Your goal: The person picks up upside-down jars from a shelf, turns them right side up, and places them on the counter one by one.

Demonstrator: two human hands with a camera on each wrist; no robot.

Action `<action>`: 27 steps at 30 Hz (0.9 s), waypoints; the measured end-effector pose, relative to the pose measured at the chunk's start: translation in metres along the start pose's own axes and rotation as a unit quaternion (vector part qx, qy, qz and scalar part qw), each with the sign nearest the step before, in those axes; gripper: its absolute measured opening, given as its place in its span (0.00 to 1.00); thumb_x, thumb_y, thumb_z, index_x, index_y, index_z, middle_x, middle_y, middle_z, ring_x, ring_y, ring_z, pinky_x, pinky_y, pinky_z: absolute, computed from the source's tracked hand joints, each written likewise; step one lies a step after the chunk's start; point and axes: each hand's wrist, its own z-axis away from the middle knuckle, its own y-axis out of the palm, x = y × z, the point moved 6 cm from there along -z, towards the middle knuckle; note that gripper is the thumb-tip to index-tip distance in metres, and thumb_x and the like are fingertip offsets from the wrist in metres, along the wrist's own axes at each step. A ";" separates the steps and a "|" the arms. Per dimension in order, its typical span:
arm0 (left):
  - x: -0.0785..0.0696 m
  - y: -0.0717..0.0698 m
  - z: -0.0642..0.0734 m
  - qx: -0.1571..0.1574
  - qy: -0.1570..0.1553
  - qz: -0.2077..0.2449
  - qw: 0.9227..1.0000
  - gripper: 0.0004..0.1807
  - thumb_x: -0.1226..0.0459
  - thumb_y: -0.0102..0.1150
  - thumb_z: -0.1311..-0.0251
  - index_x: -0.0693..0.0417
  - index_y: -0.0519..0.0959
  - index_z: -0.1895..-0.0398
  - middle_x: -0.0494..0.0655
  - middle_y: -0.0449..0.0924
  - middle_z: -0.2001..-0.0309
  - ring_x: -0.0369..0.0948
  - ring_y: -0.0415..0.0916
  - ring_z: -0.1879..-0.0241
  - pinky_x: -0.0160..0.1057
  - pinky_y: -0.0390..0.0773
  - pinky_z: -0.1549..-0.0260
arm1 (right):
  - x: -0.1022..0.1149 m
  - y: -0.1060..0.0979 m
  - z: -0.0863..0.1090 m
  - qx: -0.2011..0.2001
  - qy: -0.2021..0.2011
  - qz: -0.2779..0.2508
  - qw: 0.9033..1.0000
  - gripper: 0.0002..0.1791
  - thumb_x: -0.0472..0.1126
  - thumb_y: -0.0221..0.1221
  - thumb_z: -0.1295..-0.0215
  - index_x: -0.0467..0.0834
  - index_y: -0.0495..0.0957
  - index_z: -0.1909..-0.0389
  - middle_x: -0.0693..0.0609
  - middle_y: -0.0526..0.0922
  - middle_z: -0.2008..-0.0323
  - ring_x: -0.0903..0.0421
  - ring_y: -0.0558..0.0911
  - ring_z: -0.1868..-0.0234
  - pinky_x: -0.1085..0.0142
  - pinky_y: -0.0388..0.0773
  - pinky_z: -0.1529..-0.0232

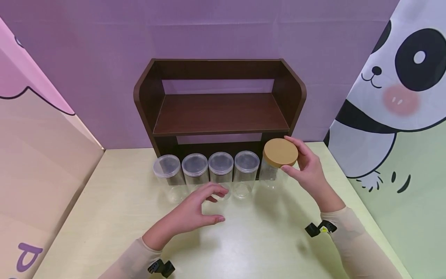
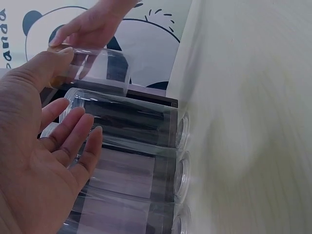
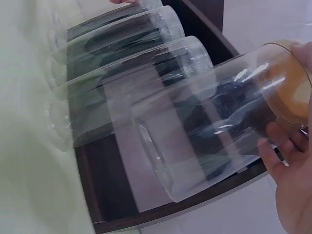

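Note:
My right hand [image 1: 310, 170] grips a clear jar [image 3: 209, 122] by its tan lid [image 1: 280, 152], thumb on the near side and fingers round the far side. In the right wrist view that jar is tilted, its base higher than the bases beside it, off the table. It appears to have nothing inside. My left hand [image 1: 189, 211] holds nothing; its fingers are spread and loosely bent in front of the row of clear jars with translucent lids. Its fingertips overlap the third jar [image 1: 221, 164] from the left in the head view. The fourth jar [image 1: 246, 164] stands nearest the held one.
A dark brown two-level shelf [image 1: 223, 114] stands on the pale table [image 1: 115, 217] behind the jars. Its upper board is bare. The first jar [image 1: 167, 168] and second jar [image 1: 195, 166] complete the row on the left. A panda-printed panel [image 1: 383, 116] borders the right side.

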 end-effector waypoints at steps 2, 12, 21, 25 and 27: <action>0.000 0.000 0.000 0.000 0.000 0.001 1.000 0.35 0.65 0.83 0.39 0.46 0.78 0.30 0.38 0.78 0.34 0.42 0.77 0.34 0.46 0.85 0.38 | -0.005 0.002 0.002 -0.009 0.005 -0.006 1.000 0.43 0.17 0.68 0.37 0.32 0.67 0.20 0.50 0.77 0.30 0.56 0.77 0.29 0.72 0.69 0.24; 0.001 0.001 0.000 0.001 0.001 0.002 1.000 0.33 0.66 0.83 0.38 0.46 0.79 0.31 0.38 0.78 0.34 0.42 0.78 0.35 0.48 0.86 0.39 | -0.037 0.008 0.019 -0.071 0.039 0.001 0.997 0.44 0.17 0.69 0.36 0.33 0.67 0.19 0.45 0.76 0.28 0.60 0.78 0.30 0.73 0.69 0.25; 0.002 0.003 0.000 0.006 -0.001 0.004 1.000 0.33 0.65 0.82 0.37 0.46 0.79 0.30 0.40 0.78 0.33 0.43 0.79 0.35 0.50 0.86 0.39 | -0.061 0.017 0.030 -0.055 0.076 0.008 0.996 0.43 0.20 0.70 0.34 0.34 0.66 0.19 0.37 0.73 0.26 0.63 0.76 0.29 0.76 0.66 0.24; 0.003 0.003 0.000 0.006 -0.002 0.001 1.000 0.33 0.65 0.82 0.37 0.45 0.79 0.31 0.40 0.78 0.33 0.42 0.79 0.35 0.47 0.86 0.39 | -0.066 0.019 0.033 -0.049 0.073 0.001 0.996 0.44 0.20 0.70 0.35 0.34 0.65 0.19 0.36 0.73 0.26 0.63 0.76 0.28 0.75 0.66 0.24; 0.002 0.003 0.000 0.007 -0.002 0.000 1.000 0.32 0.65 0.82 0.37 0.45 0.79 0.31 0.40 0.78 0.33 0.42 0.79 0.36 0.47 0.86 0.39 | -0.068 0.021 0.034 -0.046 0.073 -0.001 0.996 0.44 0.20 0.70 0.34 0.34 0.65 0.18 0.36 0.72 0.26 0.64 0.75 0.28 0.76 0.66 0.25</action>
